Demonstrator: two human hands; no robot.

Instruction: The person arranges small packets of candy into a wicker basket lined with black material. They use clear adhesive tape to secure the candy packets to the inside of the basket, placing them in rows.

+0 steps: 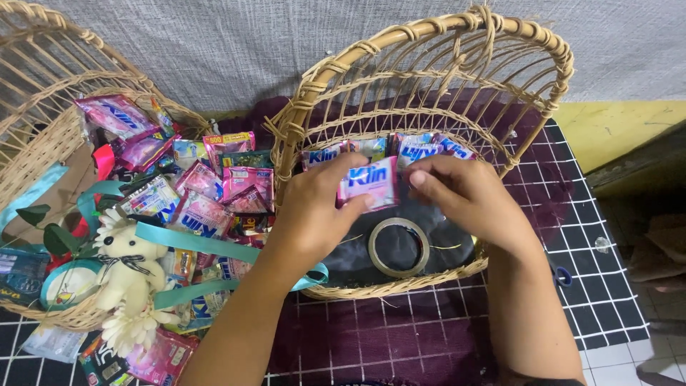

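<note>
Both hands meet over the rattan basket [532, 136] – the left hand [314, 207] and right hand [461, 193] each pinch an end of a pink-and-blue sachet [369, 182], held flat above the basket's dark lining. A row of matching sachets [421, 149] stands along its back wall; a tape roll [399, 247] lies near the front rim. A second basket [43, 93] at the left holds pink packets and a white plush bear [132, 264].

Light: soft, even room light is falling from above, moderately bright.
Shadows: the hands are casting faint shade into the dark bottom of the wicker basket [543, 50]; nothing hard-edged.
Glare: the shiny sachets [200, 207] are catching small highlights; the tape roll [398, 247] is glinting along its rim.
Sharpness: the centre is staying crisp; fingers are blurring slightly.
Edges: the wide lens is bending the basket arches outward.
</note>
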